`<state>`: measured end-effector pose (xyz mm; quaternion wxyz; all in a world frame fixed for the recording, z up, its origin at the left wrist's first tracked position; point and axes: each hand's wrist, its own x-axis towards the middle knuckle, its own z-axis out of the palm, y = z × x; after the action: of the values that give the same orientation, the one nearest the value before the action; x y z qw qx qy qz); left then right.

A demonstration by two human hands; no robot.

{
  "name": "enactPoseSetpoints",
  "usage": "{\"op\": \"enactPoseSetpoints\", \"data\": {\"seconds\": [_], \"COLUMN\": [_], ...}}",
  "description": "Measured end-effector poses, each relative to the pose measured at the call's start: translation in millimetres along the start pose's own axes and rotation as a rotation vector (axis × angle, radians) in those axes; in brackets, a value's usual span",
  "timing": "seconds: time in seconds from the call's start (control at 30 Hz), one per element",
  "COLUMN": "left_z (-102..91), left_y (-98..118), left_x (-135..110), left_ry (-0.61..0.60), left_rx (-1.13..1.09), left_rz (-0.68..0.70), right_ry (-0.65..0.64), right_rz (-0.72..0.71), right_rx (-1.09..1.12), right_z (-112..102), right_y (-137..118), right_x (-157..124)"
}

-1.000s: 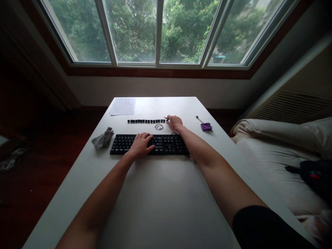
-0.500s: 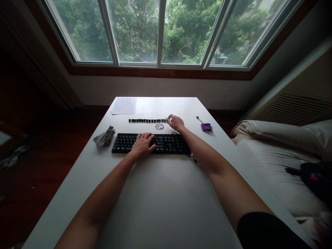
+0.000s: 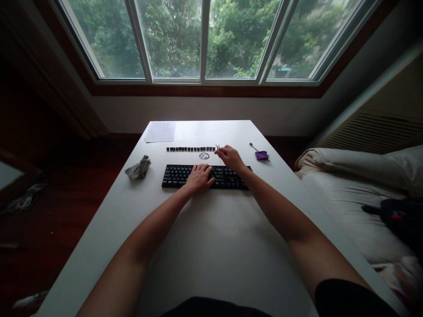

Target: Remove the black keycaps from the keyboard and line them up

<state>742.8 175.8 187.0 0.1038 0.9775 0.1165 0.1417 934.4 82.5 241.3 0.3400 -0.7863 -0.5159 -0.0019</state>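
A black keyboard (image 3: 176,176) lies across the white table. My left hand (image 3: 199,178) rests flat on its middle, fingers spread. Behind the keyboard my right hand (image 3: 230,157) is closed in a pinch on a thin wire keycap puller (image 3: 217,148), whose prongs stick up past the fingertips. Just left of those fingers runs a straight row of small black keycaps (image 3: 191,149). Between that row and the keyboard lies a small round dark-and-pale thing (image 3: 204,156), its kind unclear. My right forearm covers part of the keyboard's right end.
A crumpled grey cloth (image 3: 138,169) lies left of the keyboard. At the back left is a sheet of paper (image 3: 160,132). On the right sit a purple cloth (image 3: 261,155) and a small brush (image 3: 254,149). A pale sofa (image 3: 337,193) stands beyond the table's right edge.
The keyboard has slid to the right with my left hand on it. My right hand has come away from the row's right end, slightly right, the puller now pointing up.
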Motion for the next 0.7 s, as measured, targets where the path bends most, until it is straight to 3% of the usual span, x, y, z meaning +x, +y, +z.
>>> {"op": "enactPoseSetpoints", "data": {"seconds": [0.1,0.17,0.33,0.43,0.5,0.7], "left_z": [-2.4,-10.7,-46.4,-59.7,-59.5,-37.9], "left_y": [0.5,-10.6,-67.7,-93.9,-100.5,-89.5], "left_x": [-4.2,-15.1,-59.2,-82.2,-92.5,-96.7], "left_ry": [0.008,0.047,0.198,0.156,0.071,0.103], "left_rx": [-0.033,-0.047,-0.052,-0.051,-0.055,-0.025], "left_rz": [0.059,0.068,-0.078,-0.101,-0.025,-0.036], "right_ry": [0.029,0.026,-0.008,-0.026,-0.049,-0.089], "right_rz": [0.001,-0.011,-0.047,-0.052,-0.053,-0.056], "right_rx": [0.098,0.209,0.398,0.432,0.466,0.587], "right_z": [2.0,6.6,23.1,35.1,44.8,76.7], "right_y": [-11.6,-15.8,-27.3,-40.8,-50.8,-74.4], "right_x": [1.9,3.6,8.0,12.9,17.4,29.2]}}
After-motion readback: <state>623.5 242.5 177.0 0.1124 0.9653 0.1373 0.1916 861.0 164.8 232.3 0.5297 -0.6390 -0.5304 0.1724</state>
